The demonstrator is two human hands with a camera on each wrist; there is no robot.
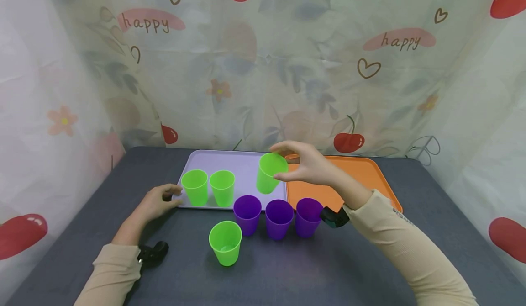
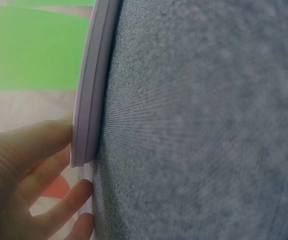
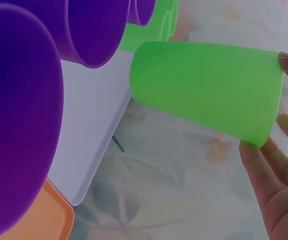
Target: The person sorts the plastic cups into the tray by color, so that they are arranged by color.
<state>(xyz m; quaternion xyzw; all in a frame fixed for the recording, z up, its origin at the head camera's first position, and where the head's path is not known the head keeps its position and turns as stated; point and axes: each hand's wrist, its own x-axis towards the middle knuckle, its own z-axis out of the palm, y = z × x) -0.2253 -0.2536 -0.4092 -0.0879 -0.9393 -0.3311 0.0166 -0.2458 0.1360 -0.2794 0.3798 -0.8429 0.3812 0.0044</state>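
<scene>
Right hand grips a green cup near its rim, over the right end of the lilac tray. Left hand holds that tray's near-left corner. Two green cups stand upright on it. Orange tray alongside (partly behind the forearm). Three purple cups in front, another green cup nearer the camera.

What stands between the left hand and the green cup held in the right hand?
Two upright green cups, side by side on the lilac tray, then a bare stretch of it before the held green cup; the head view shows this.
</scene>
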